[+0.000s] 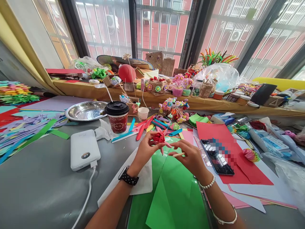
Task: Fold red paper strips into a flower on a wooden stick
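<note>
Between the fingers of my left hand point(149, 146) is a folded red paper flower point(159, 137) with pink pointed petals at its underside. My right hand point(188, 152) pinches a thin pale stick point(178, 155), and its fingertips are close to one pink petal; whether they touch it I cannot tell. Both hands are above green paper sheets point(176, 190) on the grey table. White paper point(143, 178) lies under my left wrist.
Left of my hands are a white power bank point(84, 149) with a cable, a lidded coffee cup point(117, 117) and a metal plate point(85, 111). A phone point(216, 159) lies on red paper point(257, 171) at right. Coloured paper strips point(145, 127) and a crowded sill point(152, 98) stand behind.
</note>
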### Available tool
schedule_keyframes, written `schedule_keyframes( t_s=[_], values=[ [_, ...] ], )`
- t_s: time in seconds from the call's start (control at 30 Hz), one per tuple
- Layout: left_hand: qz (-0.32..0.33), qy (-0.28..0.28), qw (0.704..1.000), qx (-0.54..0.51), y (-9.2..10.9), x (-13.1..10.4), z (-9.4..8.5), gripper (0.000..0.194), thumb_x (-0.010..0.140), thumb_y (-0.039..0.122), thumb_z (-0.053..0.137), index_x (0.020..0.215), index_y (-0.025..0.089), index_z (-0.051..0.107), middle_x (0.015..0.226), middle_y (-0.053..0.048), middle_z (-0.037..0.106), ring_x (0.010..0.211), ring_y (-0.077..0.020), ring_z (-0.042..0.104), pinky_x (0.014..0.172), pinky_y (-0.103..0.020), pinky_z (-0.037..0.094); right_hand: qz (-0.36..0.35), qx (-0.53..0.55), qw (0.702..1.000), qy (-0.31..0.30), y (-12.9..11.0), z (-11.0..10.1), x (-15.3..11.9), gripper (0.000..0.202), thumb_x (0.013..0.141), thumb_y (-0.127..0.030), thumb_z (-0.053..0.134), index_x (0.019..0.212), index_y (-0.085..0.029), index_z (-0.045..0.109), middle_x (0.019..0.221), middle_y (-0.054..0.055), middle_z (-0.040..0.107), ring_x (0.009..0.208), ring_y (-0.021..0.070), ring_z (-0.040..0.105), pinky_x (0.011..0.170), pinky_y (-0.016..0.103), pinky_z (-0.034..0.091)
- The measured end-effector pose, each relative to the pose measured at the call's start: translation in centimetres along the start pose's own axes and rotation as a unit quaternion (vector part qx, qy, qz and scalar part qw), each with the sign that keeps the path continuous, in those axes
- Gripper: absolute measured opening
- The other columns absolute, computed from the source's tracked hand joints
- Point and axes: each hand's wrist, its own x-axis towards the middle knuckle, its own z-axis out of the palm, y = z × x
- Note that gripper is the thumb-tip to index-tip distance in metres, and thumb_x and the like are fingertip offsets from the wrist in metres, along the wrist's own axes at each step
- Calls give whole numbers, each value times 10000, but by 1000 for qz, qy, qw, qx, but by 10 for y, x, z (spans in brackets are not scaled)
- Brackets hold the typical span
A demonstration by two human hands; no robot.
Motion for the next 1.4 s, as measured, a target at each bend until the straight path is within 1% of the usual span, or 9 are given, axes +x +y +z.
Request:
schedule_keyframes(
  t_s=[0.4, 0.67, 0.8, 0.9, 0.97, 1.07, 1.13, 1.23, 1.4],
  values=[
    [-77, -40, 996, -7, -3, 0, 1, 496, 626, 350, 646, 1063, 160, 509, 844, -60, 631, 647, -144, 606, 586, -276, 522, -132, -132, 982, -27, 0, 13, -2, 196, 824, -211, 455, 921, -248, 622, 668, 5, 551, 512, 79, 501, 446, 178, 361],
    [-100, -63, 993, -2, 2, 0, 2, 478, 692, 461, 539, 1070, 169, 543, 847, -69, 645, 750, -194, 606, 591, -286, 519, -122, -113, 986, -19, -3, 15, -2, 176, 829, -197, 440, 817, -219, 614, 706, 11, 586, 544, 95, 539, 463, 192, 386],
    [-46, -70, 996, 13, 9, -3, 3, 479, 760, 478, 432, 1105, 155, 504, 867, -71, 627, 695, -166, 618, 695, -315, 492, -76, -42, 994, 73, -5, 10, -2, 133, 818, -193, 459, 868, -201, 582, 738, 39, 596, 655, 126, 576, 534, 215, 440],
    [61, -79, 992, 80, 13, -9, 7, 434, 702, 398, 563, 1073, 184, 492, 963, -83, 595, 822, -187, 584, 757, -320, 464, -28, -6, 990, 137, -7, 7, -3, 83, 800, -186, 481, 827, -202, 557, 743, 42, 591, 659, 134, 576, 527, 228, 449],
    [155, -71, 974, 147, 13, -15, 11, 435, 659, 384, 611, 1039, 202, 500, 1018, -86, 549, 901, -203, 536, 780, -333, 446, -7, 9, 987, 158, -9, 6, -3, 50, 793, -185, 490, 802, -203, 536, 749, 41, 591, 611, 127, 566, 496, 228, 441],
    [260, -65, 935, 233, 9, -21, 18, 638, 537, 427, 690, 1088, 210, 454, 1047, -97, 500, 996, -244, 459, 835, -382, 403, 10, 16, 984, 178, -10, 9, -5, 27, 781, -179, 504, 797, -200, 511, 723, 27, 587, 505, 104, 520, 448, 222, 413],
    [292, -49, 917, 268, 5, -24, 21, 652, 556, 406, 685, 1115, 205, 417, 1051, -100, 487, 998, -240, 453, 835, -384, 398, 22, 16, 981, 191, -11, 11, -6, 35, 768, -180, 519, 792, -198, 499, 691, 16, 577, 488, 100, 505, 440, 219, 404],
    [307, -5, 908, 285, 2, -26, 24, 382, 723, 218, 549, 1080, 197, 413, 995, -84, 507, 949, -197, 481, 806, -344, 412, 44, 31, 980, 193, -12, 13, -6, 45, 763, -191, 522, 791, -199, 488, 679, 12, 565, 549, 114, 529, 456, 213, 414],
    [285, 15, 916, 282, 4, -25, 23, 287, 703, 88, 506, 960, 201, 448, 934, -58, 507, 913, -181, 487, 787, -320, 418, 49, 77, 981, 171, -16, 14, -4, 30, 788, -178, 462, 772, -198, 479, 706, 26, 552, 649, 136, 546, 521, 227, 440]
  ],
)
